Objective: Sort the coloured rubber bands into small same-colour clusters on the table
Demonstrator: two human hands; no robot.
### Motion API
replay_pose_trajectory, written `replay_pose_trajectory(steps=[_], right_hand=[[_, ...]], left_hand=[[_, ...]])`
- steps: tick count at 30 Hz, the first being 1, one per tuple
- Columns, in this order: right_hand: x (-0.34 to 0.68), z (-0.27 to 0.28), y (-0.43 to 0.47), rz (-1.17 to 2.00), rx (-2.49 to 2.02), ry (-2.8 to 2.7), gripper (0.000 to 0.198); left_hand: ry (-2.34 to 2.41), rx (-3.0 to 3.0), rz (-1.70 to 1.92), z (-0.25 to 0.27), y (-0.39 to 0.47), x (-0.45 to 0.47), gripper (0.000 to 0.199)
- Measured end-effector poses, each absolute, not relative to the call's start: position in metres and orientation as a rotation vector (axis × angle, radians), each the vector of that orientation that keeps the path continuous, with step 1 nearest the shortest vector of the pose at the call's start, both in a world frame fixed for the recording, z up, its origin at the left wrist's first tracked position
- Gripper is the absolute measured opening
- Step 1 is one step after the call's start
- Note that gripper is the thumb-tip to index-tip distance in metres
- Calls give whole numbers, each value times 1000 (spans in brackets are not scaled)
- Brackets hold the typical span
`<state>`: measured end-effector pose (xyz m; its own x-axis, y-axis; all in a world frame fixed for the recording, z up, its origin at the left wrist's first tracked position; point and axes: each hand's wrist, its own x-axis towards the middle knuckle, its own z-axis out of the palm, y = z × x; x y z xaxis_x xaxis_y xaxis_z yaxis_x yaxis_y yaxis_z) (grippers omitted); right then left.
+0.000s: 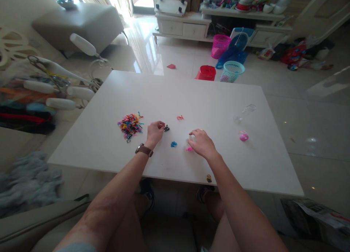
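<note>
My left hand point(155, 132), with a watch on its wrist, has its fingertips pinched together at the left edge of a small black heap of rubber bands point(167, 128). Whether a band is between those fingertips is too small to tell. My right hand point(203, 143) curls around a small clear plastic piece point(192, 137), mostly hidden by the fingers. Just below it lie pink rubber bands point(189, 149). Blue rubber bands point(174, 144) sit between the hands, and red ones point(179, 117) lie farther back. A large mixed heap of coloured bands point(130, 125) is left of my left hand.
On the white table point(213, 102), a pink ball-like object point(244, 136) and a clear plastic item point(249, 108) lie to the right. A small yellow-and-blue figure point(209, 178) is at the near edge. Beyond the table stand a red stool point(207, 73) and a light-blue basket point(232, 70).
</note>
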<state>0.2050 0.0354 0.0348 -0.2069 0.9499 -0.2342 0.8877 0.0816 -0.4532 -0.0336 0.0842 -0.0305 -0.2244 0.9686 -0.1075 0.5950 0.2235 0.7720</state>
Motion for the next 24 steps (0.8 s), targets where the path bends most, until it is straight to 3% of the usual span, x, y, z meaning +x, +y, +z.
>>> replay_pose_trajectory(steps=[15, 24], right_hand=[[176, 32, 30, 848, -1751, -2299, 32], [165, 30, 29, 859, -1726, -2321, 30]], left_hand=[[1837, 1584, 630, -9, 62, -19, 24], [2009, 1583, 532, 5, 57, -86, 30]])
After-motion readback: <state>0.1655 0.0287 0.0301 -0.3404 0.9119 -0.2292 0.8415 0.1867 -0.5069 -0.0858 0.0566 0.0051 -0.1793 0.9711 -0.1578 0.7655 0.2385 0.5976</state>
